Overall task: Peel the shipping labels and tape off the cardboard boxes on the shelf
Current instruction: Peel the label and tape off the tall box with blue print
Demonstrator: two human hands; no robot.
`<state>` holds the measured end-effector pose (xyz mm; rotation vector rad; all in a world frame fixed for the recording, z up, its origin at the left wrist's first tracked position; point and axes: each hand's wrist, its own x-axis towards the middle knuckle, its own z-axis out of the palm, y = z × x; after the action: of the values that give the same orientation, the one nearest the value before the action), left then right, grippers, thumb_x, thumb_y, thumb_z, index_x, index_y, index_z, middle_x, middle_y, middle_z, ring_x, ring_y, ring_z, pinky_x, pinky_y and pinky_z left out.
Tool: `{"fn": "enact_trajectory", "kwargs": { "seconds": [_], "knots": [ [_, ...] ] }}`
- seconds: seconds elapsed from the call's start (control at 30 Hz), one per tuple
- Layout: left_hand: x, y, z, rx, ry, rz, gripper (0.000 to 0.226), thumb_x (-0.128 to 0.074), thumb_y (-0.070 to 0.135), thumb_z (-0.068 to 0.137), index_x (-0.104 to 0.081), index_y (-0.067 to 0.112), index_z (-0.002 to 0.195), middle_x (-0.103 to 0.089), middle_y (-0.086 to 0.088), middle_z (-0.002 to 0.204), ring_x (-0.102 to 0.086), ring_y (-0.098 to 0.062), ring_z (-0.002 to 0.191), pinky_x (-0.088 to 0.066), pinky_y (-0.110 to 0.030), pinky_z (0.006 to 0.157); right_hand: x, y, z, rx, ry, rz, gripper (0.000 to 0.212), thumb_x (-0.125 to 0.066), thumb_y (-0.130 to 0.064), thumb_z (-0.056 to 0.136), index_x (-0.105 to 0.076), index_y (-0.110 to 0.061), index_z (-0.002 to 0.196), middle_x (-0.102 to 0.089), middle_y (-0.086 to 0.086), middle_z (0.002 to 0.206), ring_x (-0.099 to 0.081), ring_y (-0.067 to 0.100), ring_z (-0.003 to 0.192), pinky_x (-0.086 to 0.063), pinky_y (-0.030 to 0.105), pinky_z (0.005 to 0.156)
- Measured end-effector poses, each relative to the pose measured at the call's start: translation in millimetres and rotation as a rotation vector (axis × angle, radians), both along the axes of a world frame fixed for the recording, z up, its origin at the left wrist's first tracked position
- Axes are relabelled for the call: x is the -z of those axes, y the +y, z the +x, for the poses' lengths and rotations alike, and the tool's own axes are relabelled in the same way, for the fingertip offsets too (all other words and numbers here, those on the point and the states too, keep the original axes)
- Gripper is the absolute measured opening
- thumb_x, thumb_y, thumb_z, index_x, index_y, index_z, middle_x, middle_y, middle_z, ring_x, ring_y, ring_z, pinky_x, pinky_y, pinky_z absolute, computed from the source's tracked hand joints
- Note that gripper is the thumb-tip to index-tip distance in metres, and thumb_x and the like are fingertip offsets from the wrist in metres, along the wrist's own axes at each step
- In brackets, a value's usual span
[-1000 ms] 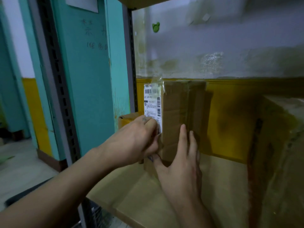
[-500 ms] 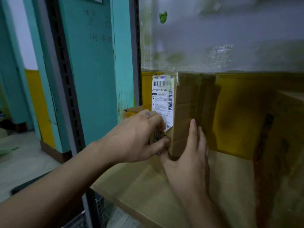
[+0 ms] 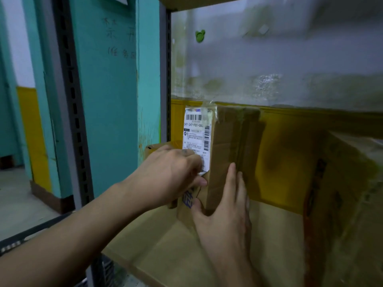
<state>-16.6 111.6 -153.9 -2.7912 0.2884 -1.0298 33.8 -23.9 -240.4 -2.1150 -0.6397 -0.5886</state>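
The box (image 3: 226,154) stands upright on the shelf (image 3: 269,235), near its left post, with the label (image 3: 196,137) on the box's left face. Your left hand (image 3: 172,175) pinches the label's lower corner, lifted off the cardboard. Your right hand (image 3: 226,212) lies flat, fingers together, against the box's right face, thumb across the front edge.

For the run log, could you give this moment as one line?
left hand: pinching label bottom edge | right hand: bracing box | label: mostly attached
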Motion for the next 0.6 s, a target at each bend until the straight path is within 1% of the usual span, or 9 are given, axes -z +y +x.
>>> {"fn": "enact_trajectory", "kwargs": {
  "seconds": [0.07,0.13,0.17,0.23,0.3,0.4,0.5,0.6],
  "knots": [
    [0.7,-0.3,-0.4,0.035,-0.009,0.022,0.026,-0.054,0.049,0.089,-0.058,0.024,0.082,-0.046,0.014,0.076,-0.045,-0.012,0.065,-0.032,-0.028,0.069,-0.8,0.0,-0.9,-0.004,0.011,-0.007,0.108,-0.062,-0.055,0.082,0.021,-0.039,0.148,0.005,-0.008,0.162,-0.006,0.016,0.148,-0.022,0.033,0.116],
    [0.1,0.7,0.3,0.063,-0.029,0.045,0.024,-0.057,0.043,0.091,-0.054,0.024,0.076,-0.043,0.015,0.072,-0.036,-0.01,0.063,-0.034,-0.03,0.066,-0.5,0.3,-1.1,-0.007,0.012,0.0,0.108,-0.062,-0.054,0.082,0.021,-0.039,0.149,0.004,-0.008,0.162,-0.006,0.016,0.148,-0.023,0.033,0.116],
    [-0.3,2.0,1.0,0.076,-0.028,0.042,0.025,-0.059,0.04,0.092,-0.053,0.023,0.075,-0.044,0.013,0.07,-0.035,-0.01,0.063,-0.036,-0.03,0.064,-0.8,0.4,-1.3,-0.007,0.007,0.006,0.108,-0.062,-0.056,0.082,0.021,-0.039,0.148,0.004,-0.008,0.162,-0.007,0.016,0.148,-0.023,0.033,0.115],
    [-0.5,4.3,2.4,0.11,0.003,0.006,0.023,-0.061,0.035,0.093,-0.055,0.021,0.076,-0.049,0.009,0.072,-0.04,-0.012,0.067,-0.042,-0.033,0.059,-0.8,0.5,-0.9,-0.003,0.003,0.029,0.111,-0.061,-0.062,0.079,0.024,-0.042,0.146,0.003,-0.008,0.162,-0.008,0.016,0.147,-0.025,0.033,0.114],
    [1.1,4.9,3.1,0.129,0.052,-0.052,0.019,-0.058,0.035,0.095,-0.056,0.021,0.081,-0.051,0.007,0.079,-0.044,-0.012,0.075,-0.047,-0.038,0.06,-2.0,1.3,-1.6,-0.001,0.022,0.05,0.116,-0.061,-0.071,0.075,0.031,-0.047,0.141,0.007,-0.011,0.161,-0.008,0.016,0.147,-0.026,0.034,0.113],
    [1.0,6.6,4.6,0.16,0.077,-0.09,0.02,-0.056,0.035,0.096,-0.053,0.024,0.08,-0.048,0.009,0.081,-0.043,-0.01,0.078,-0.048,-0.039,0.061,-2.8,1.7,-2.5,0.008,0.031,0.062,0.123,-0.063,-0.076,0.068,0.039,-0.05,0.132,0.015,-0.011,0.16,-0.005,0.018,0.148,-0.023,0.035,0.115],
    [1.3,7.9,7.5,0.16,0.093,-0.088,0.02,-0.056,0.034,0.097,-0.052,0.022,0.081,-0.049,0.008,0.082,-0.047,-0.011,0.076,-0.048,-0.04,0.061,-2.2,2.2,-1.0,0.018,0.013,0.062,0.129,-0.063,-0.08,0.061,0.04,-0.048,0.133,0.019,-0.005,0.16,-0.003,0.022,0.148,-0.02,0.037,0.116],
    [1.5,3.8,8.9,0.175,0.144,-0.086,0.022,-0.053,0.031,0.099,-0.045,0.026,0.079,-0.047,0.009,0.082,-0.046,-0.01,0.072,-0.047,-0.04,0.061,-3.3,4.4,0.0,0.027,0.025,0.079,0.132,-0.063,-0.08,0.059,0.041,-0.047,0.132,0.02,-0.001,0.16,0.001,0.023,0.149,-0.02,0.041,0.118]
  ]
}}
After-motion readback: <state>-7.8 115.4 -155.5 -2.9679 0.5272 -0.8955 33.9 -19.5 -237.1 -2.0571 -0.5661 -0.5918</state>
